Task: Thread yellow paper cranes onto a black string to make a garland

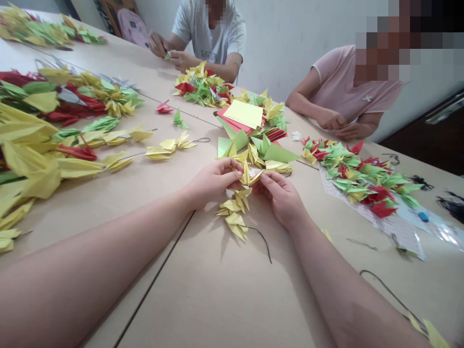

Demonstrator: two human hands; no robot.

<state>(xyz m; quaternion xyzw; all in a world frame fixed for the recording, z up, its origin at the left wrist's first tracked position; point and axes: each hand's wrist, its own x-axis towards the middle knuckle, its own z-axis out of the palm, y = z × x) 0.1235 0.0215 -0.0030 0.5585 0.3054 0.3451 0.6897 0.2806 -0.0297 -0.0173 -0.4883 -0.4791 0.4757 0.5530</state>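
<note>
My left hand and my right hand are close together. The fingers of both hands pinch a small yellow folded paper crane, so it sits right between them, above the long tan table top. Under my hands is a bunch of yellow paper cranes, and a thin black string comes out of the bunch and curves across the table.

Just past my hands is a heap of light green and yellow paper cranes. Behind it is a stack of red paper sheets with a pale yellow square sheet on top. On my left lie long rows of yellow, red and green paper cranes. On my right is a big pile of green, red and yellow paper cranes on a pale patterned paper sheet.

Across the table, a person in a pink shirt rests both hands together on the table edge. A person in a white T-shirt holds a small green paper piece in both hands.
</note>
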